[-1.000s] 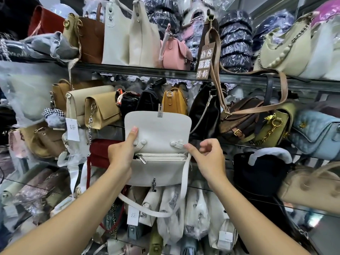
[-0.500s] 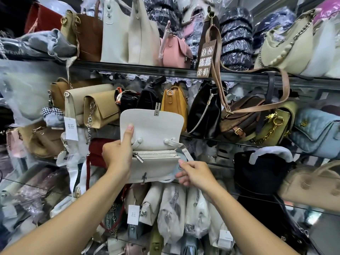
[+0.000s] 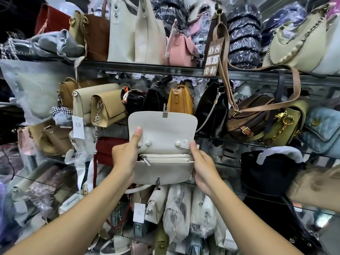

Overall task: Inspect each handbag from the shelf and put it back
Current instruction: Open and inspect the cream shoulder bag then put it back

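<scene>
I hold a small white handbag (image 3: pixel 163 140) in front of the middle shelf, its flap lifted so the zipped top pocket and a silver zip pull show. My left hand (image 3: pixel 127 153) grips the bag's left side, thumb laid up against the open flap. My right hand (image 3: pixel 204 162) grips the right side, thumb by the strap stud. The bag's white strap hangs out of sight behind and below the body, a loop showing under it.
Glass shelves (image 3: pixel 239 74) packed with bags surround the white one: a mustard bag (image 3: pixel 181 101) and black bags right behind it, tan flap bags (image 3: pixel 108 107) to the left, a brown bag with a long strap (image 3: pixel 248 118) to the right, wrapped white bags (image 3: pixel 178 210) below.
My right hand let go of the strap, dropped below the bag, then came up to grip its right side. The strap loop no longer hangs in front. The bag stays open.
</scene>
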Available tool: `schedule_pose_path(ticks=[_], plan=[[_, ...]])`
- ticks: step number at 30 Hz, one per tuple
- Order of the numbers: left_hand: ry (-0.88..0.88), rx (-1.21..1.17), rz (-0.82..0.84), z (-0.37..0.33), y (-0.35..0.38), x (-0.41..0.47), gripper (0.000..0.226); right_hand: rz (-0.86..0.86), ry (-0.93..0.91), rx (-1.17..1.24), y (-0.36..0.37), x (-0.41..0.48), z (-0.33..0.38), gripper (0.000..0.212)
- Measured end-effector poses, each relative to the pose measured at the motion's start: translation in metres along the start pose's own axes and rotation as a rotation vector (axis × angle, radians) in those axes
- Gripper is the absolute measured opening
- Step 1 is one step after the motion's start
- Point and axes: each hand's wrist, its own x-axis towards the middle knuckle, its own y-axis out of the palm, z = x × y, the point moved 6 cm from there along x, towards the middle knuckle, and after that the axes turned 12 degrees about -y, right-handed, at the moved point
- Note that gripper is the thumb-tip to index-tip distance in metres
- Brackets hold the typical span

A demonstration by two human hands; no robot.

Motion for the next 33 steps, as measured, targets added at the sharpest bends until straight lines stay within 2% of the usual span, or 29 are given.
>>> schedule_pose_path(ticks=[2,5,9,16,19,22,24,26,29,33], plan=[[-0.001,0.000,0.029,0.000,0.002,-0.001,0.053,0.001,0.029,0.118,0.002,0.003,0.002,0.064],[0.017,0.029,0.066,-0.001,0.004,-0.006,0.052,0.008,0.026,0.217,0.005,0.005,0.012,0.060],[0.024,0.066,0.119,-0.001,0.008,-0.010,0.051,0.010,-0.011,0.195,0.007,0.007,0.024,0.026],[0.026,0.105,0.183,0.005,0.011,-0.015,0.050,-0.010,-0.128,-0.110,0.000,0.014,0.023,0.048],[-0.004,0.094,0.219,0.007,0.010,-0.013,0.048,-0.022,-0.212,-0.170,-0.002,0.011,0.030,0.045],[-0.091,0.103,0.252,0.013,0.003,-0.008,0.080,-0.037,-0.295,-0.195,-0.006,0.011,0.038,0.037],[-0.158,0.137,0.243,0.018,-0.001,-0.007,0.092,-0.067,-0.312,-0.187,-0.007,0.010,0.042,0.031],[-0.187,0.167,0.229,0.021,-0.001,-0.006,0.075,-0.118,-0.300,-0.161,-0.009,0.010,0.040,0.029],[-0.104,0.265,0.123,0.016,-0.004,-0.002,0.063,-0.195,-0.272,-0.121,-0.014,0.007,0.035,0.030],[0.064,0.558,-0.036,0.005,-0.010,-0.004,0.056,-0.284,-0.304,-0.122,-0.023,0.006,0.034,0.051]])
